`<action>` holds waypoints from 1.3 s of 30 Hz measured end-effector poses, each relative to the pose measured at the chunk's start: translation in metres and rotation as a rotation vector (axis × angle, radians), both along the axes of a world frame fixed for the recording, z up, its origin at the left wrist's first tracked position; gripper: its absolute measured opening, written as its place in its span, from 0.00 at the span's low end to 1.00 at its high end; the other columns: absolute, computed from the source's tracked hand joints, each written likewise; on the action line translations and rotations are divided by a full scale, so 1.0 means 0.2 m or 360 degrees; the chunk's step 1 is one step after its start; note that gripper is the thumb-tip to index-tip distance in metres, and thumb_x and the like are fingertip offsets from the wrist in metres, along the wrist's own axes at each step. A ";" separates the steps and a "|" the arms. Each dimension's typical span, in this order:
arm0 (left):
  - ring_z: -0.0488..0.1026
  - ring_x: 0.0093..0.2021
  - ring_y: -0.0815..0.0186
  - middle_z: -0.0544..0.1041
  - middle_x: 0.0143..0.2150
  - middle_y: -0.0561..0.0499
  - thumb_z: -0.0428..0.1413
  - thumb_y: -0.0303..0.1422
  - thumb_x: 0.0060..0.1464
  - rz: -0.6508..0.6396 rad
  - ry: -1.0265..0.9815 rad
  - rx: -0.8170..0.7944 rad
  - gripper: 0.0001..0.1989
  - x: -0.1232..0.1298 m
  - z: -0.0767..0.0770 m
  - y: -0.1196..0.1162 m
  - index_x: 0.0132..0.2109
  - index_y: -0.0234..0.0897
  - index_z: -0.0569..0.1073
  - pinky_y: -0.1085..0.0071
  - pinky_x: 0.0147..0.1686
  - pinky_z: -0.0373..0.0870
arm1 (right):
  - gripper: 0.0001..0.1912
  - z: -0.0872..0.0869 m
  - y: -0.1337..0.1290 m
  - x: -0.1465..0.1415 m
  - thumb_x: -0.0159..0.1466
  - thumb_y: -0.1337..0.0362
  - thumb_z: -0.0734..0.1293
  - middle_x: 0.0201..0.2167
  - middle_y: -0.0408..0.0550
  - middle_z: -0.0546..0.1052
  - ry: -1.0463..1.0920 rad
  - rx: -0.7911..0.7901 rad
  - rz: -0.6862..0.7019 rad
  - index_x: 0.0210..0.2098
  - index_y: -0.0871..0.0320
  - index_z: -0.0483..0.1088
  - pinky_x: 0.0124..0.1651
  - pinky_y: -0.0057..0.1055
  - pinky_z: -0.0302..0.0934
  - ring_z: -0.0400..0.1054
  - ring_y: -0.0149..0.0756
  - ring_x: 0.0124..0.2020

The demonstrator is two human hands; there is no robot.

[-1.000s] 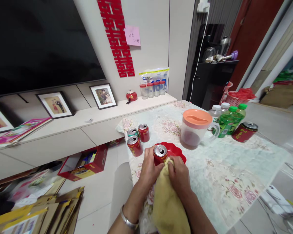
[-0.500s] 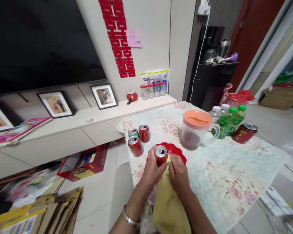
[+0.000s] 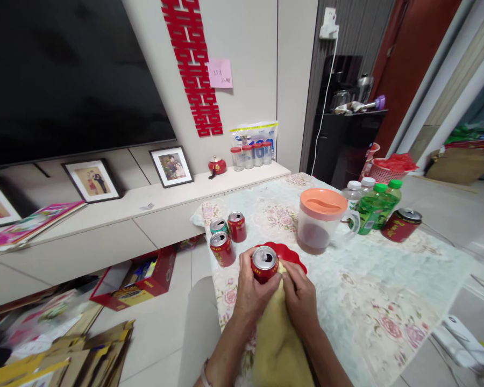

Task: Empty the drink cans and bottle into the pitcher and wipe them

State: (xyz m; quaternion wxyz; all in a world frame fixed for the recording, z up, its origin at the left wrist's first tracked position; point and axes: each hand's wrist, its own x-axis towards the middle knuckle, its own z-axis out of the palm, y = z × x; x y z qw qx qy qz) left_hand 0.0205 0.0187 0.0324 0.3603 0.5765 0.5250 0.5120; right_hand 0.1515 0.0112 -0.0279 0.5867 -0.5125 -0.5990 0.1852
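Observation:
My left hand (image 3: 250,287) is wrapped round an opened red can (image 3: 265,263), held upright with its top toward me. Beside it, my right hand (image 3: 300,293) pinches the top end of a yellow cloth (image 3: 280,328) against the can's right side. The cloth hangs down between my forearms. Behind the can lies a red scalloped plate (image 3: 296,256), partly hidden by the can and hands. To the left stand two opened red cans (image 3: 222,249) and a green one (image 3: 218,226), close together on the floral tablecloth (image 3: 363,301).
A lidded jug (image 3: 320,220) stands right of the plate. Farther right are green bottles (image 3: 373,209), clear bottles (image 3: 353,192) and a large red can (image 3: 401,224). Framed photos (image 3: 171,166) and jars line the cabinet (image 3: 153,215). Cardboard (image 3: 84,357) and a red box (image 3: 161,271) lie on the floor.
The red can looks larger and nearer, its top tipped more toward me. Both hands have shifted slightly with it and keep hold of can and cloth. The whole view has moved a little.

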 end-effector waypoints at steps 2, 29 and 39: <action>0.75 0.52 0.58 0.75 0.50 0.46 0.63 0.35 0.46 0.0009 -0.0065 0.0002 0.28 0.00 0.01 -0.02 0.53 0.39 0.62 0.61 0.54 0.71 | 0.16 0.02 -0.01 0.00 0.68 0.61 0.63 0.49 0.52 0.81 0.0098 -0.0025 0.0028 0.50 0.53 0.79 0.54 0.43 0.71 0.76 0.43 0.50; 0.78 0.47 0.55 0.80 0.48 0.44 0.62 0.34 0.39 0.0377 -0.0356 0.0138 0.32 0.11 0.17 -0.14 0.55 0.37 0.67 0.58 0.52 0.75 | 0.27 0.25 -0.29 -0.18 0.55 0.41 0.73 0.37 0.52 0.84 0.1936 -0.0988 0.0708 0.39 0.58 0.82 0.46 0.42 0.71 0.77 0.49 0.41; 0.79 0.46 0.56 0.80 0.48 0.43 0.62 0.35 0.40 0.0277 -0.0471 0.0034 0.32 0.05 0.20 -0.18 0.55 0.36 0.68 0.61 0.48 0.76 | 0.24 0.13 -0.32 -0.18 0.53 0.48 0.78 0.30 0.52 0.83 0.1857 -0.0934 0.1083 0.40 0.61 0.80 0.48 0.47 0.69 0.79 0.48 0.35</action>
